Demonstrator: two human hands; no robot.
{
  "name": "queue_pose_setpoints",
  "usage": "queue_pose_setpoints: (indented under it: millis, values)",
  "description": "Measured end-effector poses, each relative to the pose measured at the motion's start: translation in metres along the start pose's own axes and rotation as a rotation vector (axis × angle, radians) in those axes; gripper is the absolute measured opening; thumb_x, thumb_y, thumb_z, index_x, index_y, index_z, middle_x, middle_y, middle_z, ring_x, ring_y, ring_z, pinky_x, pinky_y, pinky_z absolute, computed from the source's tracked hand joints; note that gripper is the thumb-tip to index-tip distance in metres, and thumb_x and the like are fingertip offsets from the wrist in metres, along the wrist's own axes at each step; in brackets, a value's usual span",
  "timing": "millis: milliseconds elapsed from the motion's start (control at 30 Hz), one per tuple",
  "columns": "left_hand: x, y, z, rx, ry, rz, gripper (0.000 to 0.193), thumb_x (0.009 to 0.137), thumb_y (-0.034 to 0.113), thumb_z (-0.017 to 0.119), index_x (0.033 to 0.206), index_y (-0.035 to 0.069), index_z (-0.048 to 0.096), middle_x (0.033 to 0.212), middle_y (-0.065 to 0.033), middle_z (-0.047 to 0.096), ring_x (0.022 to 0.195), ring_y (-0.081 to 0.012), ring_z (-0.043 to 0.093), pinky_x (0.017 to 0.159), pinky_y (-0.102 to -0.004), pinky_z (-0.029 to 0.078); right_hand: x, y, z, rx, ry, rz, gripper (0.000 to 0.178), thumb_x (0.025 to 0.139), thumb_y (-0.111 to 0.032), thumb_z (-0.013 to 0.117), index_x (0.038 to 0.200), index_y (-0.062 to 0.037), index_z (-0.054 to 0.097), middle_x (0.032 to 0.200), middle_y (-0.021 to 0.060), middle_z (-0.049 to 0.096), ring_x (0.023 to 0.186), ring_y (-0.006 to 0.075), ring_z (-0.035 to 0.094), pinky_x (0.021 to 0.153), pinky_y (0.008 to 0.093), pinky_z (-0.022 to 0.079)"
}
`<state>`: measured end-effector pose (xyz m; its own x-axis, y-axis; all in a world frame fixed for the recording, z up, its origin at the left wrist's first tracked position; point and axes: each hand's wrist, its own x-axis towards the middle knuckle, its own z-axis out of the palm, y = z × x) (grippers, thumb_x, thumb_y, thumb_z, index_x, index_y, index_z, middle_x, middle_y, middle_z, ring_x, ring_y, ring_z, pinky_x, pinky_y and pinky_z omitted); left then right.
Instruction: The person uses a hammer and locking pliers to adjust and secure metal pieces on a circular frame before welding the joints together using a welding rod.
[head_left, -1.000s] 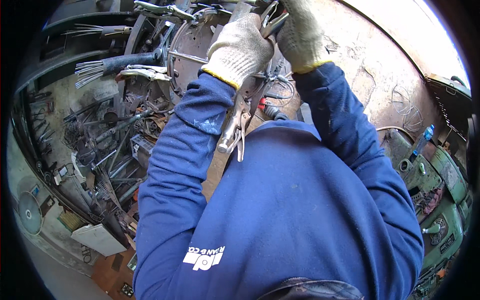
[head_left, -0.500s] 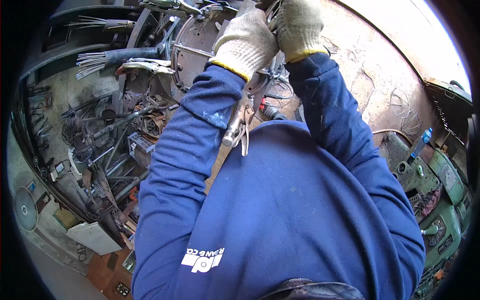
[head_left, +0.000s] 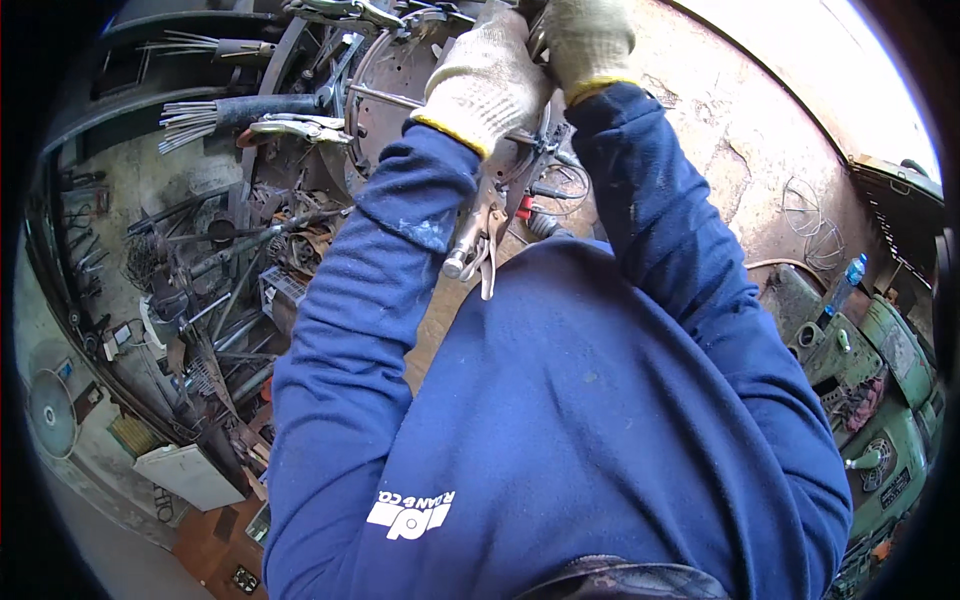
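Note:
Both of my hands wear knit work gloves and are raised at the top of the view. My left hand (head_left: 488,82) is closed over the rim of a round metal frame (head_left: 392,78). Just to its right, my right hand (head_left: 588,36) is closed around a dark metal tool, most of it hidden by the glove. Locking pliers (head_left: 474,238) hang clamped from the frame's lower edge, below my left wrist. A second pair of locking pliers (head_left: 296,127) is clamped at the frame's left side. My blue sleeves and chest fill the lower middle.
Bundles of metal rods (head_left: 190,118) and a heap of scrap bars and tools (head_left: 215,290) lie at the left. A rusty sheet surface (head_left: 740,150) spreads at the right, with wire loops (head_left: 815,215), a plastic bottle (head_left: 845,282) and a green machine (head_left: 880,400).
Both hands and the round frame sit higher and a little further right in the picture than a second ago. The grips look the same, and the hanging pliers stay clamped.

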<state>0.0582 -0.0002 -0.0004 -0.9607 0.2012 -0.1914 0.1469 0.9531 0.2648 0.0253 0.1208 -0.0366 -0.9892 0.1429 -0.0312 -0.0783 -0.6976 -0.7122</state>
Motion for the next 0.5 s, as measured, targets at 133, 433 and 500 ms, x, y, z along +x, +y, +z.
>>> queue_pose_setpoints:
  millis: [133, 433, 500]
  values:
    - [-0.016, -0.010, -0.067, -0.342, -0.117, 0.322, 0.037, 0.093, 0.018, 0.073, 0.124, 0.000, 0.064, 0.114, -0.0148, 0.072, 0.100, -0.0242, 0.070, 0.085, -0.0372, 0.060, -0.002, -0.007, -0.034, 0.044, -0.081, 0.078, 0.072, 0.089, -0.076, 0.064, 0.110, -0.0067, 0.059, 0.095, 0.0041, 0.061, 0.086, 0.0171, 0.061, 0.080, 0.0367, 0.053]
    - [-0.086, -0.099, -0.066, 0.064, 0.395, 0.541, 0.031, 0.085, 0.017, 0.083, 0.115, 0.012, 0.077, 0.113, -0.0105, 0.075, 0.106, -0.0295, 0.070, 0.091, -0.0404, 0.056, -0.081, -0.032, -0.163, -0.093, 0.315, 0.180, 0.062, 0.105, -0.047, 0.059, 0.141, 0.0028, 0.047, 0.122, 0.0196, 0.063, 0.109, 0.0282, 0.066, 0.102, 0.0426, 0.052]
    - [-0.081, -0.099, -0.055, 0.114, 0.399, 0.640, 0.034, 0.083, 0.021, 0.084, 0.115, 0.013, 0.077, 0.112, -0.0094, 0.074, 0.105, -0.0318, 0.069, 0.092, -0.0432, 0.055, -0.098, -0.028, -0.176, -0.095, 0.373, 0.261, 0.053, 0.105, -0.039, 0.063, 0.136, 0.0027, 0.053, 0.112, 0.0145, 0.067, 0.098, 0.0238, 0.068, 0.091, 0.0361, 0.057]
